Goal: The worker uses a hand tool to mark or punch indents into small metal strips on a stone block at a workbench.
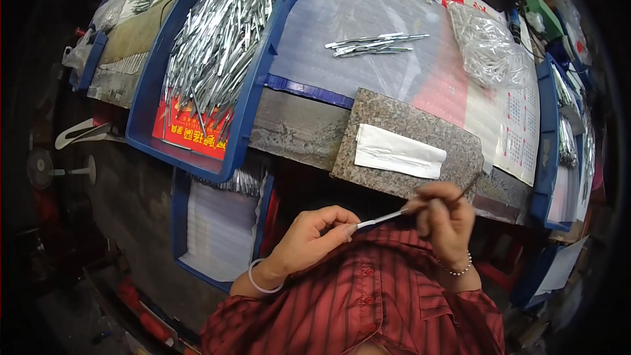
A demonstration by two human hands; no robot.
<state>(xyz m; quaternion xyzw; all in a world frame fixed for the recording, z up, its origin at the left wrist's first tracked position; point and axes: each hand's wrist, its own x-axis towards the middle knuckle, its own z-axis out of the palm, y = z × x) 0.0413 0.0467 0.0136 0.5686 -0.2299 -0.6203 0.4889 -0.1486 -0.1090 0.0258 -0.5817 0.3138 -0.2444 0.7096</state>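
My left hand (314, 233) pinches one end of a thin silver metal piece (381, 218), held level in front of my chest. My right hand (444, 213) is closed on the other end of the same piece and also grips a slim dark tool (470, 184) that points up toward the bench edge. Just above my hands lies a speckled granite slab (401, 125) with a white paper sleeve (398, 152) on it. A small bunch of finished-looking silver pieces (376, 44) rests on the plastic-covered bench top further away.
A big blue tray (253, 102) full of silver metal pieces sits at the left. Below the bench a second blue tray (179, 223) holds white sheets. A clear bag of metal parts (490, 46) and more blue trays (544, 158) stand at the right.
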